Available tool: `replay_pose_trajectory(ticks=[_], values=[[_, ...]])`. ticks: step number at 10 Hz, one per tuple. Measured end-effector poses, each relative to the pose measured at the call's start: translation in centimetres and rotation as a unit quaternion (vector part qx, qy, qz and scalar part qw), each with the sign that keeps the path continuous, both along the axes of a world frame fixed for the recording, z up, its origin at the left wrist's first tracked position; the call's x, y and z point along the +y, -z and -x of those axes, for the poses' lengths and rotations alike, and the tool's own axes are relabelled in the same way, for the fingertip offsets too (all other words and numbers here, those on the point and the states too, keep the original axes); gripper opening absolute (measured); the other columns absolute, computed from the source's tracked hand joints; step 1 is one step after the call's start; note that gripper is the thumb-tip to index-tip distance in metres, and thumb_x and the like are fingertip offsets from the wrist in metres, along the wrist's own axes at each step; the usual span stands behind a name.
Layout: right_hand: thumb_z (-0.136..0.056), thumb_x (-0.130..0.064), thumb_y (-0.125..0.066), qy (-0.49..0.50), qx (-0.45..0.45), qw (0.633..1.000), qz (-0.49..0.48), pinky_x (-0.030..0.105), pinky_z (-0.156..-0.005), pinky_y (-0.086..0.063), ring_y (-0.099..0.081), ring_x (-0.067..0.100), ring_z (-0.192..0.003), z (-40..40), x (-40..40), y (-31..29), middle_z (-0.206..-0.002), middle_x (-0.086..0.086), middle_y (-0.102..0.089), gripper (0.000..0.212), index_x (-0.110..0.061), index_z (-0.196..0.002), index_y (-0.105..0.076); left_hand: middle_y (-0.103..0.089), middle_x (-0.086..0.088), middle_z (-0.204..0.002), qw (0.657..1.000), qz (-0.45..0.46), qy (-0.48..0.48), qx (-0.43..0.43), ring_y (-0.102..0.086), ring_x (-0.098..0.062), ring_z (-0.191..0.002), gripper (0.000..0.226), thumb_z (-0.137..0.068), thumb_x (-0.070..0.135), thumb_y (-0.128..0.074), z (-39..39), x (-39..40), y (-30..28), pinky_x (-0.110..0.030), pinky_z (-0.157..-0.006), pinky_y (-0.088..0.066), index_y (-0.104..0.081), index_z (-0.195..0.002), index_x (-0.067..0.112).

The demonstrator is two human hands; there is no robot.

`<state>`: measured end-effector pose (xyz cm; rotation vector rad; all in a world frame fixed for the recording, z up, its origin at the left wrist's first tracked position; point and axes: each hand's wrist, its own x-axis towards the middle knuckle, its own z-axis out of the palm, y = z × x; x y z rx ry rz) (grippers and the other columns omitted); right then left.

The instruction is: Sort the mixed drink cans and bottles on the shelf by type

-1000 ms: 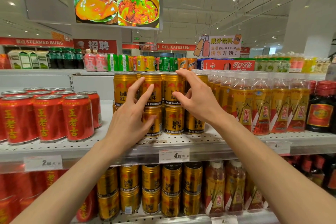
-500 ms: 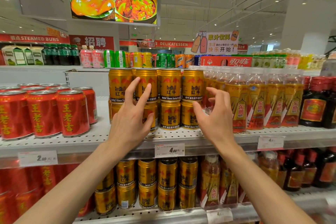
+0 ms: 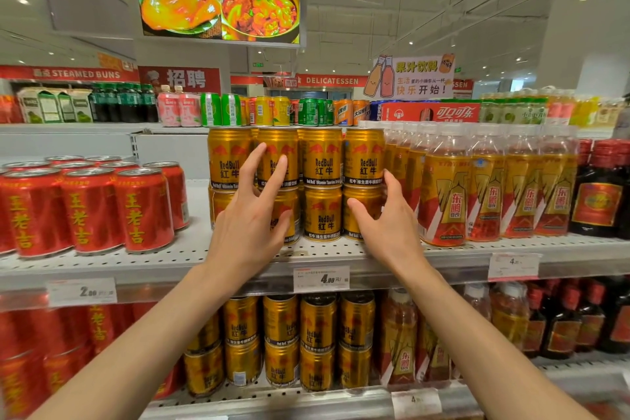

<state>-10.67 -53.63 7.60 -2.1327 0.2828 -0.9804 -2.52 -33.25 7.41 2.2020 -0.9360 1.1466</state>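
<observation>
Gold Red Bull cans point(image 3: 322, 181) stand stacked two high in the middle of the white shelf point(image 3: 191, 257). My left hand point(image 3: 254, 218) is spread open in front of the left columns, fingertips near a top-row can. My right hand point(image 3: 387, 222) is open beside the bottom right gold can point(image 3: 361, 211), fingers curled at its right side, between it and the orange bottles point(image 3: 446, 194). Neither hand holds anything. Red herbal tea cans point(image 3: 92, 208) fill the shelf's left part.
Dark bottles with red caps point(image 3: 596, 191) stand at the far right. A lower shelf carries more gold cans point(image 3: 283, 341), orange bottles and dark bottles. Price tags point(image 3: 321, 279) hang on the shelf edge. A farther shelf behind holds mixed drinks point(image 3: 238, 109).
My right hand has dropped from the top row of gold cans to the bottom right can. My left hand stays spread before the left columns. The view has shifted slightly.
</observation>
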Motion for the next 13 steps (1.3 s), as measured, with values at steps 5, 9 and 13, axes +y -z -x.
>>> replay_pose_trajectory(ticks=[5, 9, 13], values=[[-0.097, -0.046, -0.062, 0.014, 0.001, 1.000, 0.016, 0.042, -0.112, -0.039, -0.047, 0.020, -0.140, -0.1, 0.0, 0.5, -0.156, -0.002, -0.045, 0.081, -0.026, -0.161, -0.017, -0.009, -0.005, -0.170, 1.000, 0.002, 0.002, 0.001, -0.058, -0.018, -0.071, 0.083, -0.091, 0.025, -0.073, 0.0, 0.0, 0.3, -0.040, -0.050, -0.058, -0.029, -0.160, 0.021], [-0.096, -0.056, -0.057, 0.029, 0.044, 0.998, 0.036, 0.046, -0.117, -0.032, -0.036, 0.021, -0.148, 0.4, 0.2, 0.9, -0.162, -0.005, -0.038, 0.085, -0.030, -0.162, -0.009, -0.013, -0.005, -0.171, 0.998, 0.027, 0.053, 0.007, -0.059, -0.012, -0.084, 0.075, -0.091, 0.029, -0.070, 0.4, 0.3, 1.0, -0.023, -0.053, -0.050, -0.036, -0.158, 0.020], [-0.098, -0.055, -0.054, 0.073, -0.006, 0.982, 0.171, 0.049, -0.120, -0.034, -0.035, 0.017, -0.148, 4.1, 2.2, 4.3, -0.159, 0.000, -0.039, 0.070, -0.020, -0.155, -0.034, -0.044, -0.006, -0.156, 0.992, 0.048, 0.085, 0.077, -0.044, -0.022, -0.141, 0.060, -0.094, 0.038, -0.066, 3.3, 3.1, 3.9, -0.032, -0.110, -0.035, -0.052, -0.148, 0.016]])
